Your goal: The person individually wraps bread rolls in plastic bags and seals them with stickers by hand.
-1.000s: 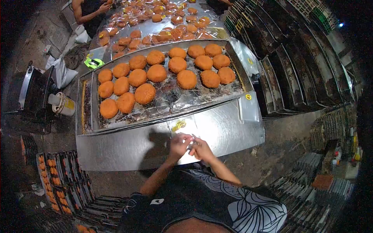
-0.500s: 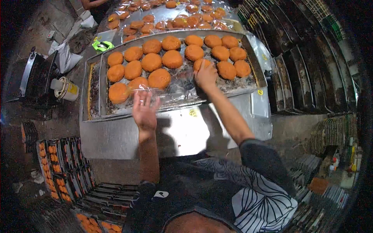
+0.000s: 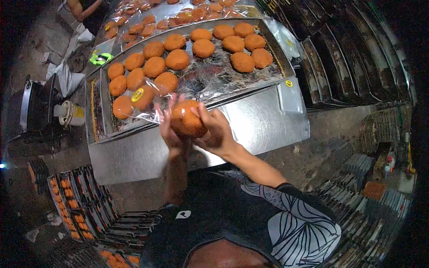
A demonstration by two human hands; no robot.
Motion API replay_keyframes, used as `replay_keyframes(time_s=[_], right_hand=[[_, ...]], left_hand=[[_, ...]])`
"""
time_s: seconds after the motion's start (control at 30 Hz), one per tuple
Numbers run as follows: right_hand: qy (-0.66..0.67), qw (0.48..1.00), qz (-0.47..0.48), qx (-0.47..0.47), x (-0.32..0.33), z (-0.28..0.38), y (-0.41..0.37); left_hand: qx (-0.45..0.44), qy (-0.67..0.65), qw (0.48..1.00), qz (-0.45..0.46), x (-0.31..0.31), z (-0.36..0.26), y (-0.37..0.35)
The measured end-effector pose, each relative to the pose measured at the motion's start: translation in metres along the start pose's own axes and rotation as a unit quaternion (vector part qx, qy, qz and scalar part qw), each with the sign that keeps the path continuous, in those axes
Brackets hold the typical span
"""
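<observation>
A round orange-brown bun (image 3: 187, 119) is held up in front of the metal tray, between both hands. My right hand (image 3: 217, 131) grips it from the right, thumb on top. On the other side, my left hand (image 3: 171, 129) has its fingers up against the bun and a clear plastic bag (image 3: 154, 115) with a yellow label. The bag's film spreads to the left over the nearest buns. More buns lie in rows on the greasy baking tray (image 3: 129, 131), with dark bare metal showing at its middle and front.
The tray rests on a shiny steel table (image 3: 120, 161). Bagged buns (image 3: 187, 17) cover the far end, near a green tape dispenser (image 3: 101, 58). A stack of clear bags (image 3: 290, 96) sits at right. Dark trays (image 3: 339, 76) stand beyond it, and a bucket (image 3: 71, 114) is at left.
My right hand has picked up a bun from the tray and brought it down and left to my left hand. The bag has opened out leftward, and the view has turned slightly.
</observation>
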State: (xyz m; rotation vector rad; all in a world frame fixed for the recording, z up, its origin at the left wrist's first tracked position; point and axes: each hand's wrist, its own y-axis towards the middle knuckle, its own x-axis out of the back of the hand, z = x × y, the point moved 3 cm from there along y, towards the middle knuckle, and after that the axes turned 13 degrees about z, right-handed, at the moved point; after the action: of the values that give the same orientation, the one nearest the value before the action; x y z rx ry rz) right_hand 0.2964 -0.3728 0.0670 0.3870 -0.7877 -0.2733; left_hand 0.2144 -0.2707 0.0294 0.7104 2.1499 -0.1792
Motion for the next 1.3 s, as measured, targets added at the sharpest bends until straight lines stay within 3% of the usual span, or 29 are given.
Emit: replay_keyframes(time_s=[0.03,0.1,0.13,0.3,0.37,0.4,0.43,0.5,0.57,0.6,0.67,0.73,0.77,0.8,0.83,0.87,0.9,0.97,1.0,1.03,1.1,1.13,1.17,1.2,1.23,1.27,1.3], right_hand=[[-0.001,1.000,-0.005,0.000,-0.003,-0.002,0.006],[-0.107,0.981,-0.145,-0.068,-0.011,0.000,0.013],[-0.076,0.985,-0.135,-0.079,-0.009,0.001,0.013],[-0.008,0.995,-0.047,-0.092,-0.016,-0.001,-0.009],[0.029,0.984,-0.104,-0.144,-0.019,-0.003,0.007],[0.072,0.983,-0.143,-0.093,-0.020,-0.001,0.006],[0.072,0.983,-0.145,-0.085,-0.020,-0.002,0.001],[0.007,0.974,-0.139,-0.177,-0.014,-0.017,-0.018],[-0.055,0.971,0.029,-0.232,-0.006,-0.051,-0.012],[0.001,0.986,0.002,-0.165,0.009,-0.069,0.003],[-0.057,0.975,-0.133,-0.168,0.063,-0.072,0.070],[-0.032,0.980,-0.192,-0.047,0.096,-0.055,0.136],[-0.036,0.980,-0.192,-0.041,0.094,-0.053,0.136],[-0.072,0.979,-0.189,0.004,0.083,-0.051,0.129],[-0.108,0.975,-0.189,0.052,0.070,-0.049,0.121],[-0.027,0.995,-0.082,0.050,0.058,-0.058,0.081],[0.074,0.996,0.022,-0.045,0.046,-0.067,0.035],[0.259,0.869,0.277,-0.318,0.007,-0.109,-0.078],[0.177,0.906,0.296,-0.245,-0.011,-0.125,-0.120],[0.195,0.869,0.369,-0.264,-0.007,-0.119,-0.137],[0.186,0.891,0.299,-0.288,0.002,-0.105,-0.131],[0.211,0.913,0.258,-0.237,-0.005,-0.116,-0.138],[0.317,0.878,0.235,-0.270,0.009,-0.103,-0.131],[0.219,0.888,0.256,-0.314,0.021,-0.096,-0.134],[0.115,0.888,0.273,-0.350,0.029,-0.096,-0.137],[0.113,0.886,0.288,-0.346,0.024,-0.094,-0.138],[0.126,0.904,0.214,-0.347,0.020,-0.091,-0.140]], left_hand=[[0.022,0.030,0.997,0.060,0.000,0.006,0.000],[0.061,-0.009,0.998,-0.019,0.003,0.021,-0.013],[0.084,-0.098,0.991,0.035,0.000,0.018,-0.010],[0.115,-0.016,0.992,0.049,-0.025,0.013,-0.027],[0.185,-0.005,0.979,-0.089,-0.034,0.014,-0.038],[0.212,0.000,0.965,-0.156,-0.035,0.013,-0.041],[0.205,0.001,0.967,-0.152,-0.022,0.021,-0.039],[0.260,0.010,0.966,0.007,0.019,0.055,-0.038],[0.281,0.022,0.959,0.001,0.023,0.080,-0.054],[0.319,0.048,0.942,0.091,0.043,0.101,-0.062],[0.385,0.081,0.893,0.218,0.052,0.138,-0.075],[0.188,0.382,0.838,0.342,0.038,0.163,-0.089],[-0.066,0.625,0.683,0.373,0.036,0.168,-0.102],[0.013,0.641,0.679,0.357,0.047,0.177,-0.112],[0.060,0.569,0.739,0.355,0.067,0.187,-0.106],[0.105,0.492,0.792,0.345,0.085,0.197,-0.100],[0.139,0.500,0.771,0.368,0.077,0.181,-0.091],[0.231,0.526,0.779,0.251,0.082,0.177,-0.088],[0.220,0.449,0.831,0.245,0.077,0.164,-0.084],[0.338,0.333,0.860,0.185,0.062,0.157,-0.083],[0.261,0.429,0.830,0.243,0.037,0.159,-0.079],[0.267,0.445,0.818,0.249,0.025,0.154,-0.077],[0.271,0.464,0.804,0.253,0.017,0.148,-0.070],[0.334,0.328,0.860,0.203,0.022,0.149,-0.072],[0.319,0.383,0.840,0.213,0.010,0.133,-0.068],[0.241,0.398,0.843,0.270,0.027,0.150,-0.072],[0.202,0.402,0.844,0.292,0.033,0.156,-0.078]])
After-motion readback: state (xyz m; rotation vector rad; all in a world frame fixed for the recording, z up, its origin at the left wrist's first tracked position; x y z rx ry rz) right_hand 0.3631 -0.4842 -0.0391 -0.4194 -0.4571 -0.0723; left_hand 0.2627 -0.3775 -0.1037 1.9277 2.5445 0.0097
